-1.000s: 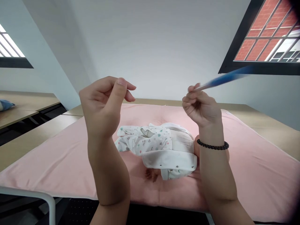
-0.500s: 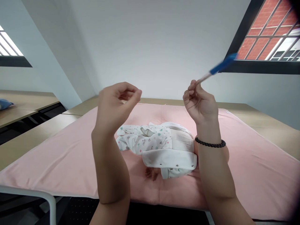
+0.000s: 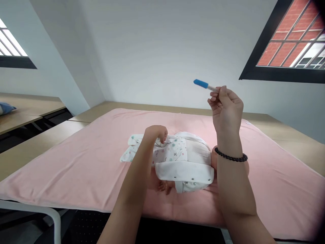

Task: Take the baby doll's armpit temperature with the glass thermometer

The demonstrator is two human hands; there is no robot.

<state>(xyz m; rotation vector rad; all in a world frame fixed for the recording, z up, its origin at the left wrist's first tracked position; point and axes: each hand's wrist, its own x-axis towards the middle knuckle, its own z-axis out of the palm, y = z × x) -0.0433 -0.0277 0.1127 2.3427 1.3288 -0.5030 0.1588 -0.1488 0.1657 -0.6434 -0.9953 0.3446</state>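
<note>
A baby doll in white patterned clothes [image 3: 174, 152] lies on the pink blanket [image 3: 83, 159], its head to the right, partly behind my right forearm. My left hand [image 3: 157, 133] is bent down over the doll's patterned trousers [image 3: 132, 139]. Its fingers are curled closed at the cloth, their tips partly hidden. Above the doll's head, my right hand [image 3: 227, 103] pinches a slim white stick with a blue end [image 3: 201, 83], resembling a thermometer. The blue end points left. A white flap with snaps [image 3: 184, 171] lies folded open toward me.
The blanket covers a light wooden table [image 3: 286, 130] set against a pale wall [image 3: 172, 54]. A white metal rail [image 3: 54, 217] runs at the front left. Farther left, a blue item [image 3: 6, 108] lies on another table. A dark-framed barred window [image 3: 286, 73] is at upper right.
My left hand has come down from the air onto the doll's trousers, whose leg ends have shifted. My right hand has turned, swinging the stick's blue end from right to left.
</note>
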